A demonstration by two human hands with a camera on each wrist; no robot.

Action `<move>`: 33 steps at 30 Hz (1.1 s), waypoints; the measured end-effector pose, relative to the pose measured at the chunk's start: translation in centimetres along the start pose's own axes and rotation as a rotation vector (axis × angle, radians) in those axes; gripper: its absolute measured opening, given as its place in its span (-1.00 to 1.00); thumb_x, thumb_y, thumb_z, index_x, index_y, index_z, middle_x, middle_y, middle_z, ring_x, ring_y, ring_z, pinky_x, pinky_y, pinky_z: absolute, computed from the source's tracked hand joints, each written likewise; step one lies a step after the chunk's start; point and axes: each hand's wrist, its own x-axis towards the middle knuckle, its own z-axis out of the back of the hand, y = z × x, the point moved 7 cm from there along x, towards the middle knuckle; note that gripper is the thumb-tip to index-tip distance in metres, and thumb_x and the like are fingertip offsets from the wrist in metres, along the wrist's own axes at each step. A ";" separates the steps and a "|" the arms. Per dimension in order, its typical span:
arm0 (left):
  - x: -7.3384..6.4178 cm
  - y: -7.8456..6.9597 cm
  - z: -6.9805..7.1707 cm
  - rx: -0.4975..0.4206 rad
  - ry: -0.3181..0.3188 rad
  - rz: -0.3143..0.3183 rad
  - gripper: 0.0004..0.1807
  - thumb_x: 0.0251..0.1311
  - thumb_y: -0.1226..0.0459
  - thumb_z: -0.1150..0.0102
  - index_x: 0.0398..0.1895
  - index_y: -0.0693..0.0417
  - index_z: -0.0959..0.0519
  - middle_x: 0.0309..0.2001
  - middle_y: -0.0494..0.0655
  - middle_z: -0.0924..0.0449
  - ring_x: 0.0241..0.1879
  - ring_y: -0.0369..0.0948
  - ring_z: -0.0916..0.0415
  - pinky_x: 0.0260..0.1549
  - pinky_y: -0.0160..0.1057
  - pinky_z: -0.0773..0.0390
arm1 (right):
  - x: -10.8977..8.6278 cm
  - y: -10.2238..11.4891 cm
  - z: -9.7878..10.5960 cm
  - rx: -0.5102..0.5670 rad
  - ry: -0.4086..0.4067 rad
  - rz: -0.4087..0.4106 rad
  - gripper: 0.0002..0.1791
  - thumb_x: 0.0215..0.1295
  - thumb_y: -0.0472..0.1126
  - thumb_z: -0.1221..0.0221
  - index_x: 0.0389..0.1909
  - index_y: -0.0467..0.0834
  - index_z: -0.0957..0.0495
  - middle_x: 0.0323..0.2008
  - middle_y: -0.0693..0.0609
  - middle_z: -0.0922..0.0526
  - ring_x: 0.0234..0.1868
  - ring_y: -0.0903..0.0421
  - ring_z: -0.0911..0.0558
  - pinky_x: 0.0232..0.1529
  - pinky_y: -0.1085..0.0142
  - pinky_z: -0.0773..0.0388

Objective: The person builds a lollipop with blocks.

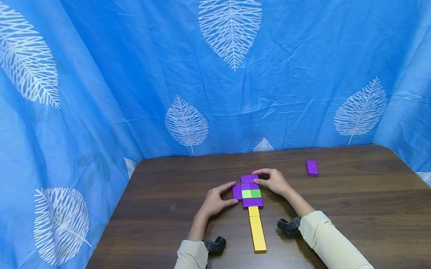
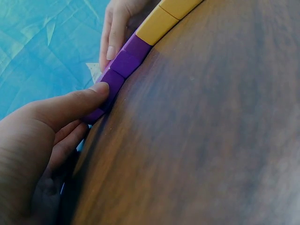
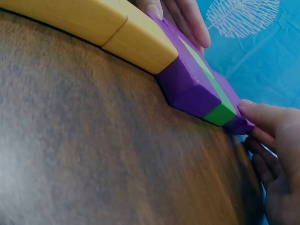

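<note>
My left hand pinches the upright purple block on the left side of a flat block layout, thumb at its near end and a finger at its far end. With thumb and finger, my right hand holds the right end of the far purple block. Between them lie a pale green block and a green block, with purple pieces behind. A wide purple block borders the near side. From it a yellow strip of two blocks runs toward me. Both thumbs touch purple blocks in the wrist views.
A loose purple block lies to the right on the brown wooden table. Behind the table's far edge hangs a blue curtain with white leaf prints. A black wrist camera sits at the left cuff.
</note>
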 end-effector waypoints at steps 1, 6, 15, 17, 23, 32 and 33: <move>0.0 0.0 0.0 0.003 0.000 -0.001 -0.35 0.07 0.03 -0.28 0.26 -0.08 -0.38 0.23 -0.11 -0.37 0.26 -0.11 -0.23 0.20 -0.05 -0.24 | 0.0 0.0 0.0 0.003 0.000 -0.004 -0.66 0.13 -0.10 -0.29 -0.07 -0.12 -0.62 -0.04 -0.11 -0.60 0.12 -0.14 -0.45 0.13 -0.06 -0.30; 0.0 0.0 0.0 0.011 -0.003 -0.008 -0.35 0.06 0.04 -0.29 0.26 -0.07 -0.39 0.22 -0.12 -0.38 0.25 -0.12 -0.25 0.20 -0.08 -0.25 | 0.0 -0.1 -0.1 0.021 0.002 -0.004 -0.67 0.15 -0.11 -0.27 -0.07 -0.11 -0.62 -0.03 -0.10 -0.60 0.12 -0.12 -0.45 0.15 -0.04 -0.30; 0.0 0.0 0.0 0.018 -0.011 -0.018 -0.35 0.07 0.04 -0.28 0.26 -0.05 -0.38 0.22 -0.09 -0.38 0.25 -0.10 -0.25 0.20 -0.06 -0.25 | 0.2 -0.1 -0.5 0.000 -0.022 0.042 -0.73 0.22 -0.15 -0.21 -0.08 -0.12 -0.64 -0.06 -0.10 -0.62 0.09 -0.11 -0.49 0.12 0.01 -0.35; 0.0 0.0 -0.1 0.016 -0.010 -0.016 -0.35 0.07 0.03 -0.28 0.26 -0.06 -0.38 0.23 -0.10 -0.38 0.25 -0.11 -0.25 0.20 -0.07 -0.25 | 0.2 -0.1 -0.5 -0.001 -0.030 0.044 -0.75 0.22 -0.15 -0.21 -0.09 -0.11 -0.65 -0.08 -0.10 -0.63 0.07 -0.09 -0.50 0.12 0.02 -0.36; 0.1 0.0 -0.2 0.003 -0.005 -0.016 -0.35 0.08 0.01 -0.26 0.26 -0.05 -0.38 0.22 -0.09 -0.38 0.25 -0.09 -0.25 0.20 -0.04 -0.25 | 0.1 -0.1 -0.5 0.000 -0.022 0.040 -0.73 0.24 -0.13 -0.19 -0.07 -0.10 -0.64 -0.06 -0.10 -0.62 0.09 -0.10 -0.49 0.11 0.00 -0.36; 0.2 0.2 -0.3 0.023 0.003 0.004 -0.33 0.09 0.00 -0.24 0.29 -0.08 -0.35 0.25 -0.13 -0.35 0.26 -0.14 -0.22 0.20 -0.07 -0.24 | 0.0 0.0 -0.3 -0.013 -0.008 0.058 -0.73 0.26 -0.13 -0.17 -0.06 -0.10 -0.63 -0.04 -0.11 -0.61 0.10 -0.12 -0.47 0.12 -0.03 -0.34; 0.2 0.2 -0.4 0.024 0.006 0.006 -0.33 0.09 0.00 -0.24 0.29 -0.09 -0.34 0.25 -0.13 -0.34 0.27 -0.14 -0.22 0.21 -0.08 -0.24 | 0.1 -0.1 -0.3 -0.015 -0.009 0.057 -0.73 0.26 -0.13 -0.17 -0.06 -0.10 -0.63 -0.04 -0.11 -0.61 0.10 -0.12 -0.47 0.12 -0.03 -0.34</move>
